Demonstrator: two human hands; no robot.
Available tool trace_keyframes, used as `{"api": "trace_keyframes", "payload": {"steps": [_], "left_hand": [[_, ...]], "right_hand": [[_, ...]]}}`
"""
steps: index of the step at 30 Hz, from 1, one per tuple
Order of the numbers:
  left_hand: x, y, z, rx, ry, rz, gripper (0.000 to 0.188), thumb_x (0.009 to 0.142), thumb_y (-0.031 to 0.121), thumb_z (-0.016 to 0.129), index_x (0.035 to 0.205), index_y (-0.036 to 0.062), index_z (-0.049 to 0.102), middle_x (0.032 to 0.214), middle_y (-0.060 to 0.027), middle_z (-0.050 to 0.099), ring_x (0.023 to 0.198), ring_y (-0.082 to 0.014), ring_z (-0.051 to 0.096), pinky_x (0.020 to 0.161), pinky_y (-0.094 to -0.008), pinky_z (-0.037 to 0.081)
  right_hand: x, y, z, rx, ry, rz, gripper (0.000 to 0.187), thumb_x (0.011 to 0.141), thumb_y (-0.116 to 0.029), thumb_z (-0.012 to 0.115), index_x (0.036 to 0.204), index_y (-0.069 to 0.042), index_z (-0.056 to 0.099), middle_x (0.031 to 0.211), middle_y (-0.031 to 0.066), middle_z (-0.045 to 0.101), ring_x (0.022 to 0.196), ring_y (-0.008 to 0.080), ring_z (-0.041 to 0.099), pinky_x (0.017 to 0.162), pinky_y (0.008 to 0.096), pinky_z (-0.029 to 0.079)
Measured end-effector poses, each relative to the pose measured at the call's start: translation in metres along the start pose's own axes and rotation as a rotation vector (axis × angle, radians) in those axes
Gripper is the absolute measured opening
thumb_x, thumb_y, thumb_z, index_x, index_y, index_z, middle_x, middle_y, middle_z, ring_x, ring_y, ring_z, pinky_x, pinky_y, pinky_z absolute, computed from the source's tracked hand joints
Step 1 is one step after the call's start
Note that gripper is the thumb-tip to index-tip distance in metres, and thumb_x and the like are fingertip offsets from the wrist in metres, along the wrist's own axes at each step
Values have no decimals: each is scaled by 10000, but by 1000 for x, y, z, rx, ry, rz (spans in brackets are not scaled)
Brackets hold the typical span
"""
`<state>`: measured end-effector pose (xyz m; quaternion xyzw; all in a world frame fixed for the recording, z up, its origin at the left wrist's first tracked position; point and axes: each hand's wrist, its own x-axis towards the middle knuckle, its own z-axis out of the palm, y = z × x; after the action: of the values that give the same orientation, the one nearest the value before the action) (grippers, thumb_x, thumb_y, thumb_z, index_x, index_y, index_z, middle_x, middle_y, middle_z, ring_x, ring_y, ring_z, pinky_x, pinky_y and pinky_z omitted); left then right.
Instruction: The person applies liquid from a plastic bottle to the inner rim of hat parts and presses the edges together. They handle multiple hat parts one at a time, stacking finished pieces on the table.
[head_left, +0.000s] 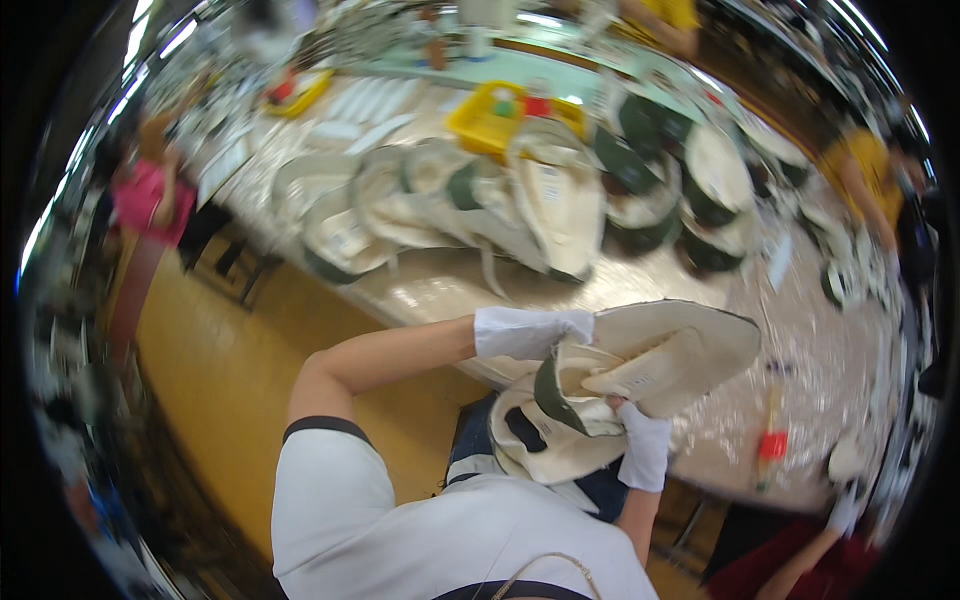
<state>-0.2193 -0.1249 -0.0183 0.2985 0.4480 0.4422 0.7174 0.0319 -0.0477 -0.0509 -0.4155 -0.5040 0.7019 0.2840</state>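
Note:
A cream shoe upper [690, 345] with a dark green heel part is held open in front of me, over the table's near edge. My left hand [540, 332], in a white glove, is closed on its far left side, fingers mostly hidden behind the material. In a white glove with bare fingertips showing, my right hand [642, 440] pinches the edge close to the green heel. Beneath the held piece, a second cream upper [555, 462] with a dark patch inside rests across my lap.
Several cream and green uppers [555, 200] lie in an overlapping row on the plastic-covered table [430, 300]. Behind them stands a yellow basket [480, 122]. A brush-like tool with a red band [772, 445] lies at right. A co-worker's gloved hand [845, 512] is at lower right.

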Motion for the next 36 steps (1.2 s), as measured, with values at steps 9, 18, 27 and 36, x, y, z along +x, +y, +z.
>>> {"api": "trace_keyframes", "payload": {"steps": [9, 18, 27, 36], "left_hand": [[-215, 20, -75, 184, 683, 978, 641, 975, 474, 351, 1385, -11, 446, 1412, -148, 530, 1339, -259, 486, 1109, -453, 404], [-263, -119, -223, -176, 2005, 570, 451, 973, 271, 592, 1314, -15, 517, 1336, -186, 563, 1262, -276, 534, 1066, -371, 402], [-215, -111, -329, 132, 2194, 429, 669, 903, 151, 583, 1482, -51, 317, 1546, -329, 248, 1466, -440, 222, 1205, -453, 208], [-211, -113, -318, 125, 2149, 504, 766, 909, 211, 630, 1535, -6, 245, 1558, -293, 247, 1474, -422, 222, 1201, -455, 221]], "right_hand": [[45, -121, 203, -261, -576, -213, 309, 823, -90, 766, 1099, -1, 658, 928, 26, 678, 854, 129, 642, 807, 299, 522], [130, -139, 522, -149, -864, -181, 342, 921, -110, 685, 1212, 61, 629, 1080, 97, 701, 894, 156, 688, 777, 288, 572], [217, -12, 737, -70, -947, -269, 677, 863, -203, 764, 1451, -51, 467, 1357, 142, 568, 1176, 242, 593, 962, 383, 513], [208, 48, 825, -429, -528, -286, 768, 832, -284, 782, 1476, -61, 429, 1375, 155, 536, 1181, 258, 590, 968, 386, 509]]}}
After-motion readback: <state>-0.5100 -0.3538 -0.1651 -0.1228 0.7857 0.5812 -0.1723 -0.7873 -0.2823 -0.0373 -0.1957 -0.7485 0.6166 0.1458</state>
